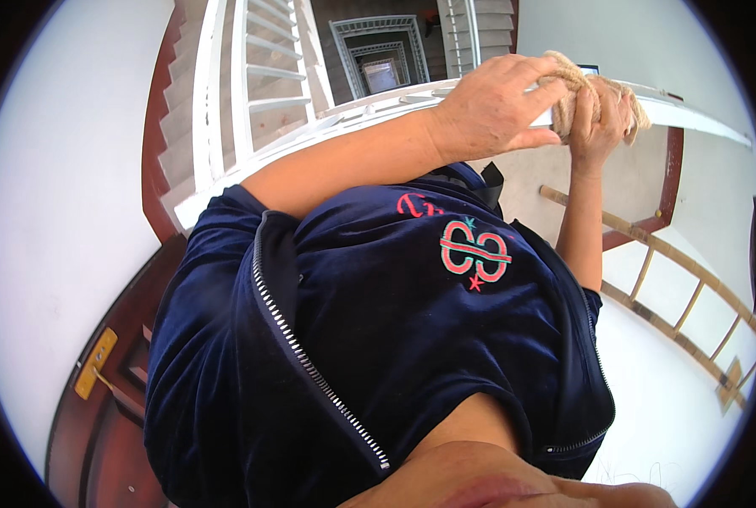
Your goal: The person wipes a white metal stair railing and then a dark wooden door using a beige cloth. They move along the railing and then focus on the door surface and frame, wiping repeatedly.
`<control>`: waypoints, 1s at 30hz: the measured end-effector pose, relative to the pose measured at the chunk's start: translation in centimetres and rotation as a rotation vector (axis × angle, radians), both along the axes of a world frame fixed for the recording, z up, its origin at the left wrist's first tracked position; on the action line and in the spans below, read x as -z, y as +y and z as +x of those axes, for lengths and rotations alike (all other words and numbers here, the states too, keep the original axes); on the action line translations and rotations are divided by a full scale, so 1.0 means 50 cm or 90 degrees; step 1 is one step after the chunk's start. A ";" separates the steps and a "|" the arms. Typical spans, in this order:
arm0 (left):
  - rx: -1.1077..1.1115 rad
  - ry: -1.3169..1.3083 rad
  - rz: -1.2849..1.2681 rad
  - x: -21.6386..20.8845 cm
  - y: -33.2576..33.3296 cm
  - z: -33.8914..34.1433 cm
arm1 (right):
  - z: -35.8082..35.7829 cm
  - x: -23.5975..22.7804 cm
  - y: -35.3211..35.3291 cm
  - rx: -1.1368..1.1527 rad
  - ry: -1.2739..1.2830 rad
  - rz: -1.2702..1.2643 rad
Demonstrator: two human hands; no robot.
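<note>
While R grip [600, 117] clasps tan rope [567, 108], it lies just R of L grip [501, 103] (thumb spread; hold unclear), long axis approx. along white handrail [700, 123].

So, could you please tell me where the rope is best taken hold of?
Probably by the thick, bunched part of the rope, coming from the left: its strands bulge out there, while the right grip covers much of the rest.

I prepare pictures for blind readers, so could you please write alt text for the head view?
A person's left hand touches beige rope that the right hand grips at a white handrail, beside a deep stairwell. A wooden ladder is at the right.
</note>
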State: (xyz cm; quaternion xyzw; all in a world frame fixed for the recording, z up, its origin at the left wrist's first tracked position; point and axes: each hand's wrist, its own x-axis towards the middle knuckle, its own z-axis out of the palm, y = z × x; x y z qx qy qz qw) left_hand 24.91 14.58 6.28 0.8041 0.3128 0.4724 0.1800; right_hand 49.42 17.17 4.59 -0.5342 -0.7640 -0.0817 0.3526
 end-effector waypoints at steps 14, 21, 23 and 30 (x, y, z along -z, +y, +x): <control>-0.062 -0.010 -0.017 -0.016 -0.002 -0.002 | -0.174 -0.075 -0.127 -0.257 0.063 -0.344; -0.124 0.173 -0.049 -0.019 -0.024 -0.015 | -0.085 -0.129 -0.090 -0.242 -0.048 -0.351; -0.062 0.293 -0.132 -0.017 -0.028 -0.020 | -0.090 -0.118 -0.089 -0.209 -0.155 -0.389; -0.053 0.339 -0.149 -0.009 -0.030 -0.022 | -0.111 -0.139 -0.082 -0.291 0.001 -0.466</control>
